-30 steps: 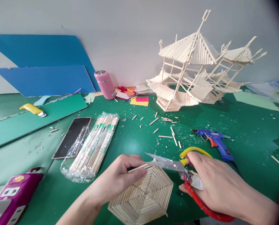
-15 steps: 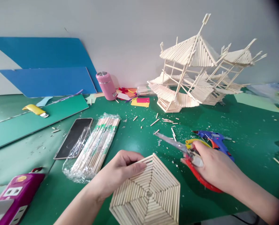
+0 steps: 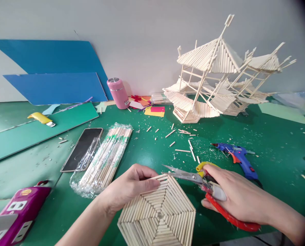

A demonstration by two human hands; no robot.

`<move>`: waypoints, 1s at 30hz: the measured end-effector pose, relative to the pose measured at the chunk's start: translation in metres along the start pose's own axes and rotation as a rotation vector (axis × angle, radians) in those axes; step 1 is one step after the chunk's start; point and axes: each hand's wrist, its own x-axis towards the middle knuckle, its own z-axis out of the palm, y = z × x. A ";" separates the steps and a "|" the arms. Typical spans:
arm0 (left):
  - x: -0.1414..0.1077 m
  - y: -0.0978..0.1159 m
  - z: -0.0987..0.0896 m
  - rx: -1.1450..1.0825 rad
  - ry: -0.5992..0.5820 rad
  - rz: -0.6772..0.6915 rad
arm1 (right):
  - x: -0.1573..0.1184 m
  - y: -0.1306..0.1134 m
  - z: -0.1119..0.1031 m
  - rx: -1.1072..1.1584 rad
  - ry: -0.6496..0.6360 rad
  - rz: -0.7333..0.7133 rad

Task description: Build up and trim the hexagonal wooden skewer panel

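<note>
My left hand (image 3: 134, 189) pinches the upper left edge of a hexagonal panel (image 3: 165, 212) made of thin wooden sticks laid in rings. The panel is tilted toward me near the table's front edge. In my right hand (image 3: 234, 194) is a pair of pruning shears (image 3: 190, 176) with one yellow and one red handle. Their blades are parted and lie across the panel's top corner; whether they touch the wood I cannot tell. Beyond the right hand lies a blue hot glue gun (image 3: 238, 155) on the green table (image 3: 147, 150).
A stick-built pavilion model (image 3: 206, 82) stands at the back right. Left of the panel are a bag of wooden sticks (image 3: 106, 157) and a phone (image 3: 82, 150). A pink bottle (image 3: 118, 94), yellow cutter knife (image 3: 41, 118) and purple power strip (image 3: 26, 208) sit around. Stick offcuts are scattered mid-table.
My right hand has brought the shears down and left, from above the offcuts to the panel's top corner. The blades are now parted. My left hand keeps its hold on the panel.
</note>
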 end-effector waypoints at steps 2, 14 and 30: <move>-0.001 0.003 -0.001 0.106 -0.036 0.034 | -0.001 0.002 0.000 -0.026 0.000 -0.022; -0.002 0.015 0.000 0.441 -0.200 0.126 | -0.008 0.004 -0.017 -0.123 -0.054 -0.081; -0.007 0.008 0.008 0.455 -0.193 0.115 | -0.018 0.004 -0.017 -0.252 0.017 -0.184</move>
